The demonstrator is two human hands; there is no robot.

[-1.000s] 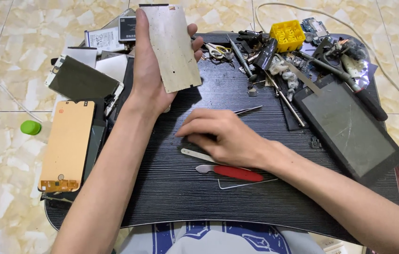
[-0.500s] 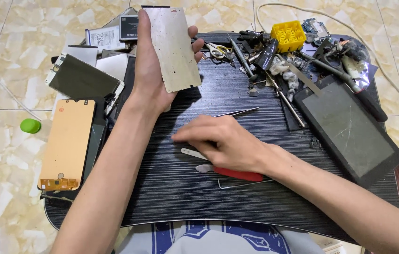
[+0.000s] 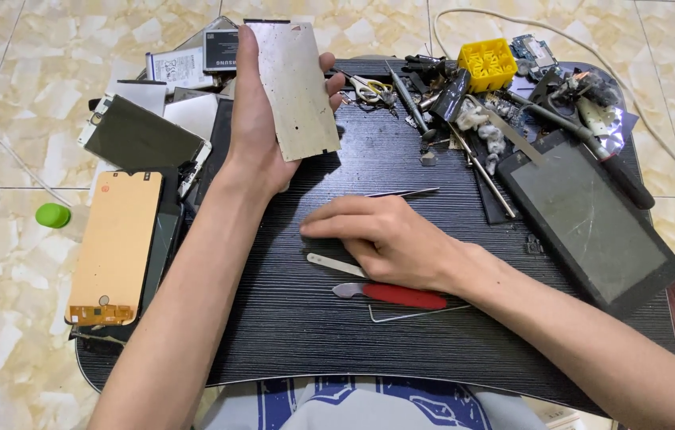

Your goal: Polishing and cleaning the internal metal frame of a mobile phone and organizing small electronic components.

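Metal backing plate [image 3: 297, 84], thin, grey and rectangular, stands nearly upright in my left hand [image 3: 262, 127] at about eleven o'clock over the surface [image 3: 289, 318]; my thumb presses one long edge and my fingertips [image 3: 329, 76] curl round the other, so the flat face is turned toward me and clear of the clutter below. My right hand [image 3: 389, 239] lies low near the middle of the surface, fingers stretched flat and pointing to nine o'clock, holding nothing that I can see; it partly covers a slim pale pry tool [image 3: 336, 264]. Just toward six o'clock from it lies a red-handled spudger [image 3: 397, 295], with a bent wire [image 3: 417, 314] touching its lower side, and at twelve o'clock from my knuckles a pair of tweezers [image 3: 405, 192] lies apart from my fingers. These hand tools sit close in, I judge, because they are within easy reach. At three o'clock a dark tablet [image 3: 592, 219] rests at an angle; at nine o'clock an orange-backed screen panel [image 3: 114, 247] lies flat along the edge. A yellow parts tray [image 3: 487, 64] sits at one o'clock among loose tools.
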